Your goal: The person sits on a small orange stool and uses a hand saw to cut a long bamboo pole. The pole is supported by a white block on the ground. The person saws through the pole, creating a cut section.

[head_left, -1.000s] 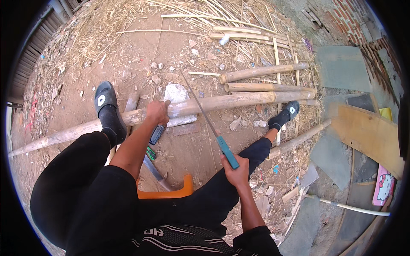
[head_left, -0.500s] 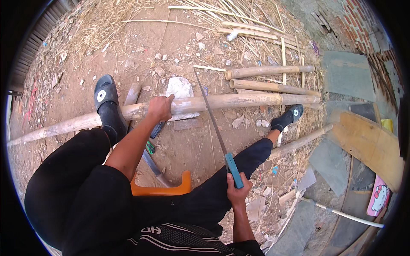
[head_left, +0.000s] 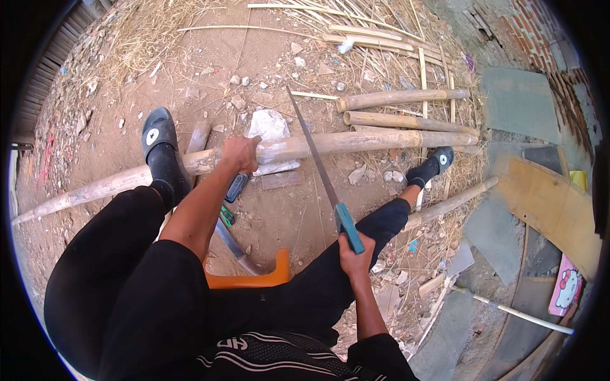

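A long bamboo pole [head_left: 368,142] lies crosswise in front of me, running between my two feet. My left hand [head_left: 240,154] is closed over it from above, left of the saw. In my right hand [head_left: 356,254], the teal handle of a hand saw [head_left: 323,171] is gripped. Its long blade crosses the pole right of my left hand, tip pointing away from me. Whether the teeth have cut into the bamboo I cannot tell. Beneath the pole, beside my left hand, sits a whitish stone block [head_left: 269,125].
An orange plastic stool [head_left: 254,279] is under me, with a curved blade [head_left: 229,240] and a green-handled tool [head_left: 227,216] nearby. Shorter bamboo pieces [head_left: 400,99] and split strips [head_left: 375,41] lie beyond the pole. Boards [head_left: 546,206] and grey sheets cover the right side.
My right hand has pushed the saw forward, so its handle is nearer the pole and its tip farther out. My left hand keeps its hold on the bamboo.
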{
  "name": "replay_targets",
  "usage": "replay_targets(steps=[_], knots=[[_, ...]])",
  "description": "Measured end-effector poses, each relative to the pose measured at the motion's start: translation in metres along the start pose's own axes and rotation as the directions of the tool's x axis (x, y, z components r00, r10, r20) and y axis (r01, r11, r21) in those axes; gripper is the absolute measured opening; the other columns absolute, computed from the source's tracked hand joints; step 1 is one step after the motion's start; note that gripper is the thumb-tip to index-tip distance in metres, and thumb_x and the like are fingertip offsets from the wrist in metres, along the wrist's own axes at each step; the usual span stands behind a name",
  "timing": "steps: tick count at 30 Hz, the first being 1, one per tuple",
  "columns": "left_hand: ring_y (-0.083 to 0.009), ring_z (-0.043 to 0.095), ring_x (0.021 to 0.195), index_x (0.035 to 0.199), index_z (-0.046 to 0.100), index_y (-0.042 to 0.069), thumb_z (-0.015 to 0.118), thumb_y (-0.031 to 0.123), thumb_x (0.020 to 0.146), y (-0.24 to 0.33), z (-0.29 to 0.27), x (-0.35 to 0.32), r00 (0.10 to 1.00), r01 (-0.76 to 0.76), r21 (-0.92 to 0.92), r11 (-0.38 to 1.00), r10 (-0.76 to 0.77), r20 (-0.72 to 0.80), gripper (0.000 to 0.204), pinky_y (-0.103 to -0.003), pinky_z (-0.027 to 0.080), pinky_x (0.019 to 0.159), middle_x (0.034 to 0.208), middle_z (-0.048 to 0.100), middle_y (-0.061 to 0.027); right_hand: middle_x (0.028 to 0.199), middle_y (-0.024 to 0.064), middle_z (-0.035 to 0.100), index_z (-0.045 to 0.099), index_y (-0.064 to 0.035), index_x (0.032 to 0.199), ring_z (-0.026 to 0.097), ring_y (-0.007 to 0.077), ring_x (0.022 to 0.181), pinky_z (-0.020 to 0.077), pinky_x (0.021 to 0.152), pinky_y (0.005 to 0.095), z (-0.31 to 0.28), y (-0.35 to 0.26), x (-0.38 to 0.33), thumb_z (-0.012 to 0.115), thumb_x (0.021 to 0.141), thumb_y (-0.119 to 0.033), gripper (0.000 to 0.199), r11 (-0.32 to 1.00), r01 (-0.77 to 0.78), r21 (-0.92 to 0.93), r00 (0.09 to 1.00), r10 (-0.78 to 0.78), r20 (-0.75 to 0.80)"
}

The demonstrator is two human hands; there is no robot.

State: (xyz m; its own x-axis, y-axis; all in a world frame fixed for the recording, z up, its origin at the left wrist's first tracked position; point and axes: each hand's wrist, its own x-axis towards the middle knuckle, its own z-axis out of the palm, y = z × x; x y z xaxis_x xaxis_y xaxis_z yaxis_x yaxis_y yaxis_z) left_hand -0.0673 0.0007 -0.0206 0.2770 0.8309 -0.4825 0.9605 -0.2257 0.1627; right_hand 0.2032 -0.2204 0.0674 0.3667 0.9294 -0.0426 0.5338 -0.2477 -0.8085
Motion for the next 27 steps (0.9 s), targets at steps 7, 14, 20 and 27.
replay_targets(steps=[7,14,20,27], knots=[[-0.0337,0.071,0.093,0.118,0.063,0.013,0.070,0.012,0.057,-0.014,0.008,0.017,1.000,-0.014,-0.084,0.996,0.016,0.023,0.062,-0.044,0.058,0.077,0.095,0.072,-0.0167,0.051,0.0040,0.048,0.062,0.0036,0.070,0.046,0.0077,0.052,0.0380,0.049,0.0334,0.057,-0.010,0.072,0.065,0.081,-0.009,0.017,0.998,-0.047,0.035,0.995,0.044,0.093],[-0.0339,0.071,0.093,0.119,0.062,0.013,0.070,0.013,0.058,0.014,0.003,0.001,0.998,-0.023,-0.051,0.998,0.020,-0.062,0.061,-0.044,0.058,0.078,0.096,0.073,-0.0170,0.054,0.0015,0.046,0.058,0.0024,0.067,0.045,0.0059,0.055,0.0349,0.048,0.0322,0.009,0.020,-0.002,0.065,0.082,-0.010,0.021,0.997,0.001,0.074,1.000,-0.002,0.018],[-0.0352,0.070,0.097,0.118,0.063,0.013,0.070,0.015,0.060,-0.019,-0.031,-0.009,0.998,-0.005,-0.091,0.996,0.010,0.056,0.059,-0.044,0.058,0.080,0.097,0.072,-0.0183,0.051,0.0054,0.047,0.058,0.0025,0.065,0.046,0.0055,0.053,0.0372,0.047,0.0322,0.050,-0.009,0.031,0.066,0.079,-0.007,0.019,0.999,-0.009,0.051,1.000,0.009,0.013],[-0.0361,0.070,0.098,0.115,0.066,0.013,0.074,0.017,0.056,-0.031,-0.067,0.000,0.999,-0.006,-0.113,0.994,0.011,0.043,0.060,-0.044,0.058,0.082,0.102,0.073,-0.0176,0.051,0.0081,0.049,0.059,0.0034,0.063,0.050,0.0070,0.053,0.0378,0.047,0.0330,0.051,-0.045,0.060,0.068,0.079,-0.010,0.022,0.999,0.023,0.042,1.000,-0.024,0.019]])
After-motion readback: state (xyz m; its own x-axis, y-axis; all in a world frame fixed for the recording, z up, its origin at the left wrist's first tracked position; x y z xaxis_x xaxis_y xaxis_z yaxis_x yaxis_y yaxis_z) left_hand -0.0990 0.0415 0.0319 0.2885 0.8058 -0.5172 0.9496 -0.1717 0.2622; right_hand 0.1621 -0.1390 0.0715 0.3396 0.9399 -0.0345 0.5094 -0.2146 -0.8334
